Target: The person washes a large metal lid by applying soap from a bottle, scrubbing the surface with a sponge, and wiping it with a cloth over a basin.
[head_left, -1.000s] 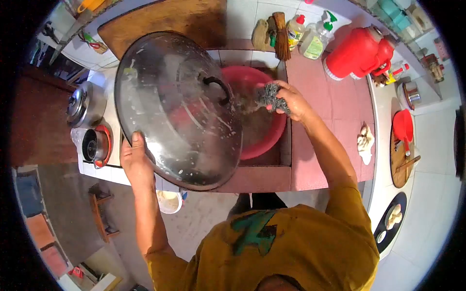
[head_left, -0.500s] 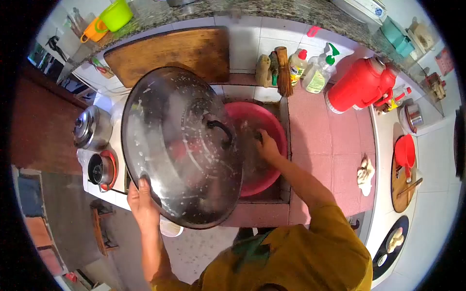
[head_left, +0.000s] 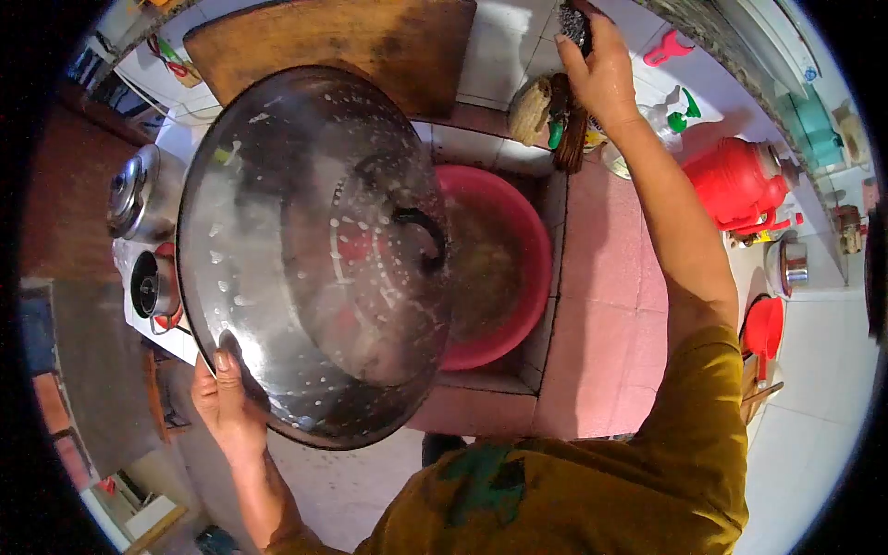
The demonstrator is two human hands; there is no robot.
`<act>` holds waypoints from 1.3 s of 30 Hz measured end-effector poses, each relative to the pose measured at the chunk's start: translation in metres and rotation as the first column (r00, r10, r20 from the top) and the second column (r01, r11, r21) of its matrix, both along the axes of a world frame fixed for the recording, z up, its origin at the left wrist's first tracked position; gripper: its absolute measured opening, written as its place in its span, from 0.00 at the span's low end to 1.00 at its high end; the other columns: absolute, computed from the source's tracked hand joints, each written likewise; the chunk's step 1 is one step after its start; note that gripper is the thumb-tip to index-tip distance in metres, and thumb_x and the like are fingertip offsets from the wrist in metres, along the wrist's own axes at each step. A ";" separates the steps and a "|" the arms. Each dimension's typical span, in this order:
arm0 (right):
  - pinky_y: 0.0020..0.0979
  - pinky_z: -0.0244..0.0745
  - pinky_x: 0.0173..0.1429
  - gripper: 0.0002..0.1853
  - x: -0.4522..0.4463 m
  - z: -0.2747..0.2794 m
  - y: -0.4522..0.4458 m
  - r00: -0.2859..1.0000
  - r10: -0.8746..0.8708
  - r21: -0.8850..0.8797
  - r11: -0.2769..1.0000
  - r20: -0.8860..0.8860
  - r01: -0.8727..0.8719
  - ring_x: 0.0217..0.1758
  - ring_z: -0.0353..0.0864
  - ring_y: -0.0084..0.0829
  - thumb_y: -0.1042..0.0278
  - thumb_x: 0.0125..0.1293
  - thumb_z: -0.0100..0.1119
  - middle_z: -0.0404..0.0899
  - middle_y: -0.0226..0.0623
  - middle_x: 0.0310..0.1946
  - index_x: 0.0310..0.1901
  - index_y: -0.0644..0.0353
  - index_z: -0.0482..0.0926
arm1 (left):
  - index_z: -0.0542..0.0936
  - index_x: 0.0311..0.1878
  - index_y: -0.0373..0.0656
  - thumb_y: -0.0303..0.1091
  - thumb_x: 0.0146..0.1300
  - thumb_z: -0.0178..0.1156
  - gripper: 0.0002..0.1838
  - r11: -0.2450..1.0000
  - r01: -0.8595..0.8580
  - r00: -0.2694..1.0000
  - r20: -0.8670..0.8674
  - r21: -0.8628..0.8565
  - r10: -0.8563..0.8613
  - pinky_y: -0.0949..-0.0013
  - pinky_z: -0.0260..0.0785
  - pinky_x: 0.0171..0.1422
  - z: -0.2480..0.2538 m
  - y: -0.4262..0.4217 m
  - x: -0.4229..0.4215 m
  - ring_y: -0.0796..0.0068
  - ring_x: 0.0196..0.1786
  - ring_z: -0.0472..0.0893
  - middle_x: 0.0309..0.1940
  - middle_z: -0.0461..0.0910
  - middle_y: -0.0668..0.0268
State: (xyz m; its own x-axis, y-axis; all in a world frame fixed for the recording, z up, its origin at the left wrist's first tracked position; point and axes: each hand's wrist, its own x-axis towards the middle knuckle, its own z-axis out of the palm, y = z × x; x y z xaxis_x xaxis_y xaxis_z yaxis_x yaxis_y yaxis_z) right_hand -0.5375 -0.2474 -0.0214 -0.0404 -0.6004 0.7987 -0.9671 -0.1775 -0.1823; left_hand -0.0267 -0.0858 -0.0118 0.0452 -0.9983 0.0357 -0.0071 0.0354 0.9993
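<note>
A large see-through lid [head_left: 305, 268] with a black handle and drops on its surface is tilted up, its lower left rim held by my left hand [head_left: 229, 407]. My right hand [head_left: 603, 79] is raised by the tiled wall, fingers closed on a grey steel wool scrubber [head_left: 574, 28]. Just below that hand are a brown straw brush [head_left: 571, 139] and a pale loofah-like pad [head_left: 530, 113]. A pink basin [head_left: 532, 277] with murky water sits in the sink, partly covered from view by the lid.
Red thermos flasks [head_left: 735, 185] and a pump bottle [head_left: 680, 116] stand at the right. A wooden board [head_left: 333, 46] leans at the back. Pots [head_left: 148, 199] are on the left counter. A red ladle [head_left: 763, 328] lies far right.
My right hand has moved up and out of the pink basin to the wall above the brush, carrying the scrubber. My left hand and the lid have shifted slightly left in view.
</note>
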 end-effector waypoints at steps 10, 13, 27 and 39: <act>0.53 0.65 0.65 0.24 -0.079 -0.010 -0.066 0.862 -0.268 -0.268 0.950 -0.429 0.162 0.61 0.71 0.63 0.66 0.60 0.60 0.75 0.62 0.56 0.58 0.67 0.74 | 0.77 0.57 0.33 0.38 0.74 0.56 0.18 1.000 0.014 1.000 -0.013 0.007 -0.013 0.74 0.64 0.59 0.002 0.002 -0.004 0.80 0.49 0.75 0.48 0.80 0.66; 0.45 0.58 0.76 0.37 -0.041 -0.007 -0.032 0.831 -0.451 0.489 0.672 -0.326 0.556 0.73 0.59 0.61 0.63 0.57 0.62 0.58 0.60 0.72 0.70 0.60 0.66 | 0.77 0.57 0.32 0.37 0.74 0.56 0.18 0.998 -0.057 0.997 0.057 0.017 0.056 0.75 0.64 0.59 0.001 0.003 -0.003 0.80 0.49 0.75 0.48 0.80 0.65; 0.66 0.56 0.71 0.34 0.144 -0.413 0.155 0.994 -0.050 0.951 0.291 -0.095 0.105 0.74 0.56 0.57 0.52 0.64 0.60 0.56 0.46 0.74 0.71 0.49 0.67 | 0.78 0.57 0.34 0.42 0.74 0.55 0.20 0.994 -0.111 0.979 0.168 -0.018 0.112 0.72 0.65 0.59 -0.011 -0.003 0.013 0.78 0.49 0.77 0.49 0.81 0.65; 0.33 0.77 0.52 0.18 0.113 -0.225 0.199 0.013 -0.385 0.275 0.635 0.923 -0.721 0.49 0.79 0.29 0.67 0.68 0.53 0.80 0.36 0.48 0.59 0.59 0.74 | 0.76 0.56 0.34 0.44 0.75 0.55 0.21 1.000 0.019 0.998 0.061 -0.011 -0.018 0.74 0.65 0.58 -0.011 -0.013 0.006 0.78 0.49 0.76 0.47 0.80 0.67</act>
State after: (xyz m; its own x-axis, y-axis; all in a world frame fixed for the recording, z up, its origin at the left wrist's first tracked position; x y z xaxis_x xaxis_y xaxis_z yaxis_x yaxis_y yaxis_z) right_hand -0.4250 -0.0481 -0.2460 -0.1203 -0.9004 -0.4180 0.2418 0.3818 -0.8920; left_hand -0.0210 -0.0990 -0.0226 0.0241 -0.9985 0.0490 -0.0667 0.0473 0.9966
